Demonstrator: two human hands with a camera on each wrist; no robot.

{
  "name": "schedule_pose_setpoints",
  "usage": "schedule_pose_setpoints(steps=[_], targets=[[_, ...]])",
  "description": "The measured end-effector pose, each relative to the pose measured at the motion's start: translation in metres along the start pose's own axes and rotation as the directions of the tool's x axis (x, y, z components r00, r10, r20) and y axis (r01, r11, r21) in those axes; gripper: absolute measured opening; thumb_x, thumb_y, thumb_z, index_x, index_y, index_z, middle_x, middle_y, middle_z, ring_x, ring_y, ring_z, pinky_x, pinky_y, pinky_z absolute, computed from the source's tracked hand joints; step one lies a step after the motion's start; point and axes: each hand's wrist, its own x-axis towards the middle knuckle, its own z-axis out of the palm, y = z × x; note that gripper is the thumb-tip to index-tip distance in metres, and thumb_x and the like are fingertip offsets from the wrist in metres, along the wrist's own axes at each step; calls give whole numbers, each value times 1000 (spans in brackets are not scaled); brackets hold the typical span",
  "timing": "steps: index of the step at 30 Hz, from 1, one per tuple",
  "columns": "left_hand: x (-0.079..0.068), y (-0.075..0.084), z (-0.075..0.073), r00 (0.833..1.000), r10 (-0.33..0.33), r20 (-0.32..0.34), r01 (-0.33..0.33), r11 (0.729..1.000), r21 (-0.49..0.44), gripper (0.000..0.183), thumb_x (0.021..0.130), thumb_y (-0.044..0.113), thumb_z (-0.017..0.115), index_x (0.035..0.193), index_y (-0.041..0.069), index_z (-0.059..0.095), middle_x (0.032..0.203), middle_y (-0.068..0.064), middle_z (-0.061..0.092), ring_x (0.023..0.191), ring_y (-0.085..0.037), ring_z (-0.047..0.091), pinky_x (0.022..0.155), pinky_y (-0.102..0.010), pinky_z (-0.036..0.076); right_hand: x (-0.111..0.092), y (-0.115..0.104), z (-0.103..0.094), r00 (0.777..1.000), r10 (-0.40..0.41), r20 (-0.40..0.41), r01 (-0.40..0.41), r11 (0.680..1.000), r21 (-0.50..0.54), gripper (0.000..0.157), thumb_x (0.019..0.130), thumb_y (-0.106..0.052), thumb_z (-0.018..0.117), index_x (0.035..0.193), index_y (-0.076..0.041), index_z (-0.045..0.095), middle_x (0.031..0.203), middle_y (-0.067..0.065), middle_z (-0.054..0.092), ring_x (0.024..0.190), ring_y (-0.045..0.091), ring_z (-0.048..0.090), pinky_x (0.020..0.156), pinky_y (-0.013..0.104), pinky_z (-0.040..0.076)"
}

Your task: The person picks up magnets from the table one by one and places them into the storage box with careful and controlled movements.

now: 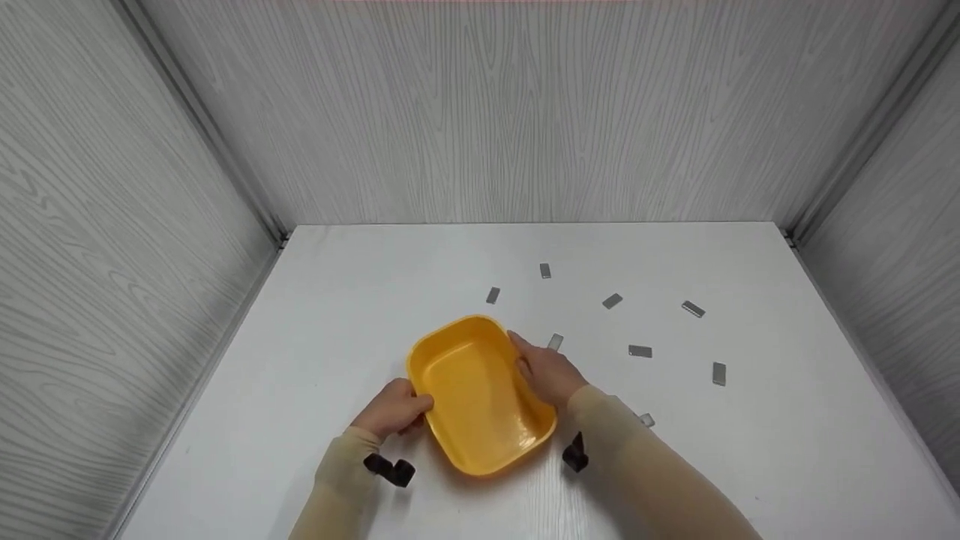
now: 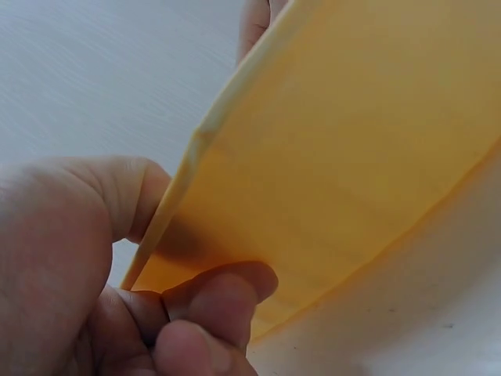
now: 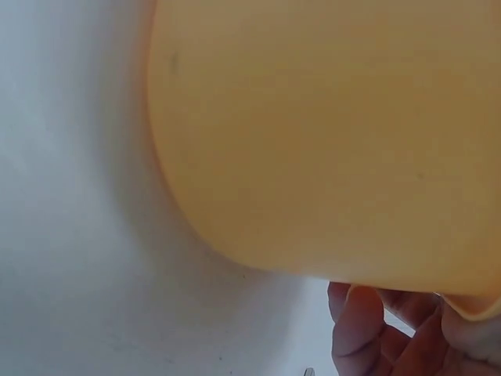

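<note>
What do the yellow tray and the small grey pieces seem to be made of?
The yellow tray is probably molded plastic: smooth, with a glossy highlight inside and rounded corners. Grey pieces may be metal or plastic; pale edges hint at shine, but they're too small to tell.

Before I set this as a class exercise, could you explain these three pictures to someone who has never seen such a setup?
There is no robot here: a person works with two bare hands. The wide picture comes from a camera worn on the head, looking forward and down; the two close-ups come from cameras on the left and right wrists. The left hand and right hand hold a yellow tray by opposite sides, and it fills much of both close-ups. On the white table lie several small grey rectangular pieces; I cannot tell what they are.
</note>
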Motion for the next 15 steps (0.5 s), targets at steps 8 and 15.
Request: schedule_pose_setpoints(steps=[8,15], targets=[[-2,-1,0,999,28,22,-27,1000,-13,14,79,14,53,66,10,55,51,2,46,42,-11,37,39,-23,32,-2,-2,2,997,71,21,-71,997,-22,52,104,-27,42,153,-29,24,143,4,48,127,25,50,108,42,34],[-1,-1,-3,1000,13,8,-13,1000,-25,11,79,14,53,70,8,57,53,0,48,43,-12,39,40,-24,33,3,-5,0,997,69,25,-69,998,-9,52,104,-29,41,153,-30,24,144,3,47,127,25,49,109,42,33]])
